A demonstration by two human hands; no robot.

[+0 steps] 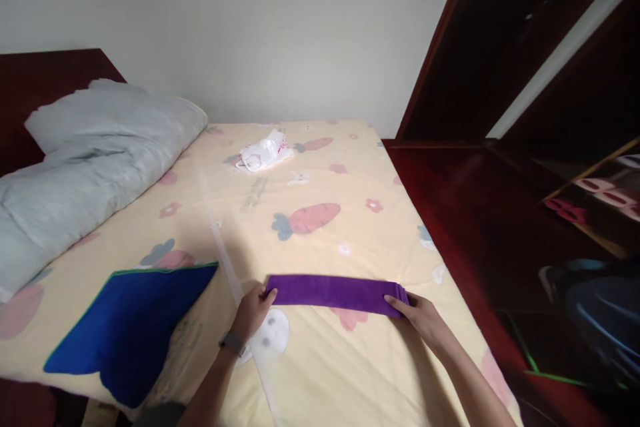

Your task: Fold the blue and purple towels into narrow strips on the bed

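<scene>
A purple cloth [330, 291], folded into a long narrow strip of several layers, is stretched level between my hands just over the bed. My left hand [256, 310], with a dark watch on the wrist, pinches the strip's left end, thumb on the near face. At the right end, my right hand [413, 313] grips the stacked folds, its thumb across the front and its fingers hidden behind. Left of my left hand lies a blue cloth [135, 327] with a green edge, flat on the bed and hanging over its near side.
The bed's patterned yellow sheet [310, 247] spreads under everything. A white plastic bag [265, 151] lies toward the wall. At the left is a crumpled grey quilt [100, 147] by the dark headboard [60, 70]. Shoes [605, 193] sit on a rack at the right.
</scene>
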